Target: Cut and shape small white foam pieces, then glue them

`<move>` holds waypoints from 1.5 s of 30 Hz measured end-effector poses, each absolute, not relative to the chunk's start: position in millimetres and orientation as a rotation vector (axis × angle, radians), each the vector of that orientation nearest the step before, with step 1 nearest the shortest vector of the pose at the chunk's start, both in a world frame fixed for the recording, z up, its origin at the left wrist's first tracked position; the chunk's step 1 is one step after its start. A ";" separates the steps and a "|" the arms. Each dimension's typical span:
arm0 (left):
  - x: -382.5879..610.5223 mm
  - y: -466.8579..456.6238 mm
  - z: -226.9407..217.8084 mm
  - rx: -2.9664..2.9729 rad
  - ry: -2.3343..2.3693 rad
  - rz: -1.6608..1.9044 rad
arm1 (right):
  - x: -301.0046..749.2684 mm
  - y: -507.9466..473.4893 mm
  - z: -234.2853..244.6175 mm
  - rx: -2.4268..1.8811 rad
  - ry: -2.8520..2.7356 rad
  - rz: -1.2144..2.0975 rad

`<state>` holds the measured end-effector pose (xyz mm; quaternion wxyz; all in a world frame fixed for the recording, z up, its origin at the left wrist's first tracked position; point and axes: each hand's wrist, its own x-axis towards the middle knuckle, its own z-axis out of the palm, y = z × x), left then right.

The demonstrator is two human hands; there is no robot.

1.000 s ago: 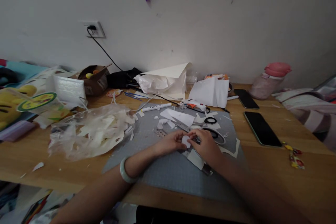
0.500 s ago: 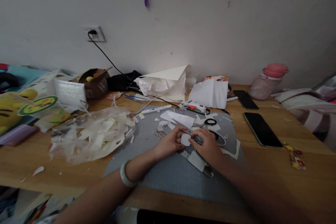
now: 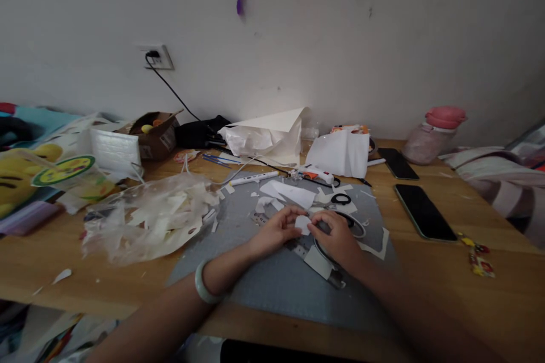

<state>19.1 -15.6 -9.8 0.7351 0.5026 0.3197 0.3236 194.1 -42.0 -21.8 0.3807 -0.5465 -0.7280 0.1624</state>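
A small rounded piece of white paper (image 3: 302,224) is pinched between my two hands above the grey cutting mat (image 3: 264,289). My left hand (image 3: 279,228), with a pale bangle on its wrist, grips the piece's left edge. On its right edge are the closed fingers of my right hand (image 3: 335,233). Beneath the hands lie a metal ruler (image 3: 301,250) and a pale paper strip (image 3: 319,262). Scissors with black handles (image 3: 341,199) rest just beyond, partly covered by paper scraps. A white cable loop (image 3: 361,229) runs beside my right hand.
Left of the mat sits a clear plastic bag (image 3: 149,221) of paper scraps. A white glue gun (image 3: 315,173) and a white pen (image 3: 254,177) lie behind. Two phones (image 3: 424,212) are on the right, near a pink-lidded bottle (image 3: 431,135). A lidded plastic cup (image 3: 74,176) stands left.
The white paper piece has turned slightly between my fingers, now showing a more rounded top. Both hands stay almost in place, and the camera view has shifted a little.
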 end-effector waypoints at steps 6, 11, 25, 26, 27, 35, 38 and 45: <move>18.9 -14.8 -14.8 1.113 0.702 0.739 | 194.7 -42.1 -20.4 -1.370 -1.846 0.468; 20.1 -14.0 -16.6 0.987 0.764 0.722 | 195.0 -43.1 -17.3 -1.363 -1.806 0.507; 21.5 -14.8 -12.3 1.055 0.816 0.748 | 195.4 -42.8 -18.9 -1.454 -1.812 0.478; 21.7 -14.5 -12.3 1.060 0.829 0.762 | 195.4 -43.0 -18.5 -1.454 -1.818 0.478; 21.8 -14.1 -12.4 1.066 0.840 0.777 | 195.3 -43.2 -18.1 -1.453 -1.823 0.479; 21.7 -14.1 -10.7 1.133 0.869 0.795 | 193.0 -45.0 -17.0 -1.470 -1.785 0.509; 22.3 -14.7 -9.9 1.156 0.842 0.813 | 193.1 -45.0 -16.8 -1.463 -1.774 0.514; 21.2 -15.1 -13.4 1.221 0.816 0.859 | 194.5 -43.5 -13.0 -1.491 -1.717 0.648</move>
